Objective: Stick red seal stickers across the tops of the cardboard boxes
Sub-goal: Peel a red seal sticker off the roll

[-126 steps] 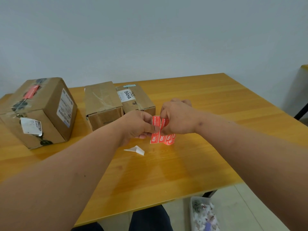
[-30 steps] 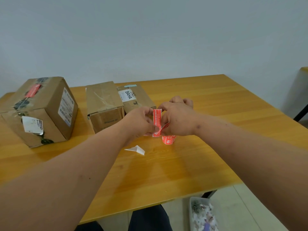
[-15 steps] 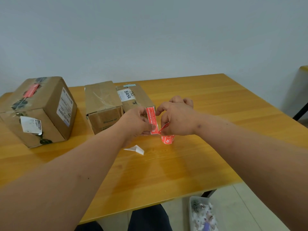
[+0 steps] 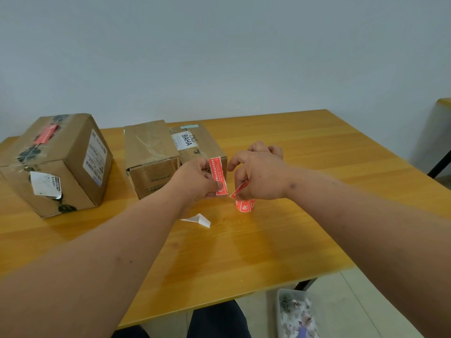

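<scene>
Sticker, red, peeled, upright in left hand pinch grip above the desk. Right hand grip curled round red sticker strip. Three cardboard boxes behind: large box, middle box, labelled box. White backing scrap near.

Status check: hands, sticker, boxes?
Left hand pinches peeled red sticker. Right hand grips sticker sheet. Big box already sealed; two small boxes bare. Nothing blocking.
</scene>
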Tool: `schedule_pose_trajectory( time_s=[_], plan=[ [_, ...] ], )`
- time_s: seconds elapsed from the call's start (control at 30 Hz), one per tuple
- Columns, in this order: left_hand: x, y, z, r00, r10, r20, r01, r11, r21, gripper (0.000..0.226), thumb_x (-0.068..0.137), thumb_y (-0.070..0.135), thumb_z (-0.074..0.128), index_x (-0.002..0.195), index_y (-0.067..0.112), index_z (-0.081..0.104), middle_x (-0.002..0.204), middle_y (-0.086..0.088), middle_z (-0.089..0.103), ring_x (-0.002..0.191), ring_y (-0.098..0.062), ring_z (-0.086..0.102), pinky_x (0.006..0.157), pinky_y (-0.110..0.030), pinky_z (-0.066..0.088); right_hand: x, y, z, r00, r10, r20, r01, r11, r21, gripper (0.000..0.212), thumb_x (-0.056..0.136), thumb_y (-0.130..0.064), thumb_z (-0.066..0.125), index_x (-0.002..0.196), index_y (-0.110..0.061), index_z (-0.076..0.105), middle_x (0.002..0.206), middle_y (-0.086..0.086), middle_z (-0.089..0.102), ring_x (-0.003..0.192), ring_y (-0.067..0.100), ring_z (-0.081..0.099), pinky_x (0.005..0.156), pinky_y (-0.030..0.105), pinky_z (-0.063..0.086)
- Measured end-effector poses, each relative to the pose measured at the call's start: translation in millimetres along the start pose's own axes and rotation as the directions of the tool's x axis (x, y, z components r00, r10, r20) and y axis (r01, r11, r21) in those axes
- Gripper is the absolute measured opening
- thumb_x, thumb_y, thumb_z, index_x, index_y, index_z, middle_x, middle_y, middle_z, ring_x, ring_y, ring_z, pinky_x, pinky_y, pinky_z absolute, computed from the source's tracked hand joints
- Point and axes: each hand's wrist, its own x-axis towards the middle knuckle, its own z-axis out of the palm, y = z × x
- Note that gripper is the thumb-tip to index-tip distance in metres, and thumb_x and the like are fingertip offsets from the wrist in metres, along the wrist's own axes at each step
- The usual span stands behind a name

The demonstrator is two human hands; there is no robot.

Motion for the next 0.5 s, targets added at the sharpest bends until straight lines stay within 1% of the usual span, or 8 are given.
schedule_pose_trajectory(
  time_s=[0.1,0.23,0.33,0.4,0.5],
  plan=[
    [0,0,-5,1.0,-0.024,-0.02,0.023,0.999,-0.028,0.031,0.08,-0.004,0.071,0.106,0.01,0.059,0.082,-0.013,0.074,0.077,-0.024,0.074,0.078,-0.039,0.06,0,0,-2,1.0,0.005,-0.004,-0.005,1.0,-0.021,0.013,0.074,-0.049,0.072,0.076,-0.036,0.072,0.123,-0.028,0.046,0.122,0.014,0.024,0.1,0.042,0.017],
    [-6,3,-13,0.998,-0.035,0.043,0.037,0.999,-0.04,0.03,0.084,-0.004,0.066,0.108,0.013,0.059,0.086,-0.013,0.074,0.077,-0.023,0.074,0.07,-0.031,0.06,0,-3,-5,1.0,0.019,-0.002,-0.019,0.999,-0.029,0.027,0.066,-0.056,0.075,0.08,-0.033,0.073,0.119,-0.022,0.047,0.121,0.015,0.026,0.1,0.043,0.019],
    [-14,6,-18,0.997,-0.023,0.079,0.026,0.998,-0.049,0.028,0.087,-0.005,0.062,0.106,0.014,0.059,0.09,-0.016,0.073,0.079,-0.025,0.074,0.075,-0.035,0.059,1,-7,-10,0.999,0.034,0.003,-0.034,0.998,-0.054,0.038,0.063,-0.063,0.073,0.087,-0.034,0.071,0.118,-0.02,0.046,0.12,0.015,0.026,0.101,0.042,0.021],
    [-18,8,-22,0.996,-0.016,0.083,0.02,0.998,-0.051,0.026,0.087,-0.005,0.061,0.103,0.015,0.06,0.089,-0.016,0.073,0.079,-0.026,0.073,0.079,-0.038,0.059,2,-11,-15,0.997,0.063,-0.036,-0.064,0.998,-0.012,0.037,0.066,-0.066,0.067,0.086,-0.036,0.07,0.117,-0.018,0.047,0.12,0.015,0.028,0.102,0.043,0.021],
    [-27,10,-28,0.996,-0.015,0.091,0.018,0.999,-0.033,0.026,0.087,-0.004,0.062,0.105,0.015,0.06,0.09,-0.015,0.073,0.078,-0.024,0.072,0.076,-0.036,0.059,3,-19,-24,0.984,0.117,-0.138,-0.103,0.989,0.104,0.03,0.078,-0.064,0.057,0.085,-0.037,0.067,0.111,-0.012,0.053,0.115,0.017,0.036,0.097,0.043,0.027]
  ],
)
